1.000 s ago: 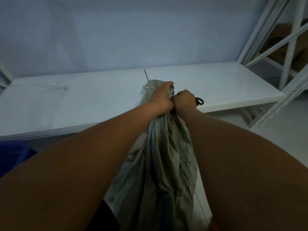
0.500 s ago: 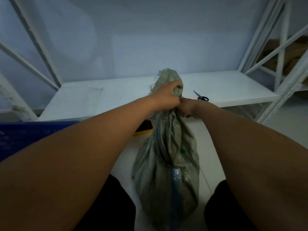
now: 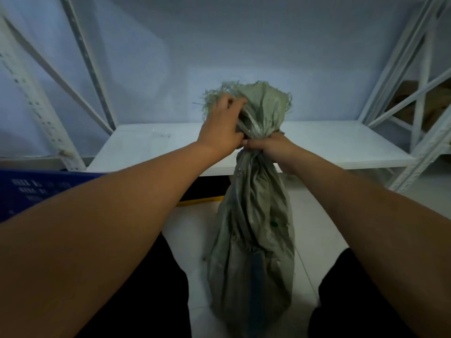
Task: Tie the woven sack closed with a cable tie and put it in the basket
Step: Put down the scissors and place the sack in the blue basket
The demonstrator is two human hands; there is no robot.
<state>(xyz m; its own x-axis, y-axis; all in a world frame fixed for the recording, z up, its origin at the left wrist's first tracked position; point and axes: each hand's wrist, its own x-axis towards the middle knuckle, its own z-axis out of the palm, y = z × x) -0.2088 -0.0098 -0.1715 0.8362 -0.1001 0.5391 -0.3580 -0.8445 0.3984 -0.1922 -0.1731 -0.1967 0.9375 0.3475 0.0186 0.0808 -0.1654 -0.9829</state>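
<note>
A grey-green woven sack (image 3: 253,240) hangs in front of me, lifted off the floor by its gathered neck. My right hand (image 3: 271,146) grips the neck from the right, fingers curled round it. My left hand (image 3: 222,128) holds the frayed, bunched mouth just above, on the left side. The sack's open fringe fans out above both hands. I cannot make out a cable tie on the neck. A blue plastic basket (image 3: 36,189) shows at the left edge, partly hidden behind my left forearm.
A white shelf board (image 3: 329,147) runs across behind the sack, framed by white metal rack uprights (image 3: 419,132) on both sides. A yellow-edged dark object (image 3: 202,195) lies under the shelf. Pale floor and my dark-clothed knees are below.
The sack has been raised higher, its mouth now above the shelf board. The view tilted up, and the scissors seen on the shelf earlier are hidden.
</note>
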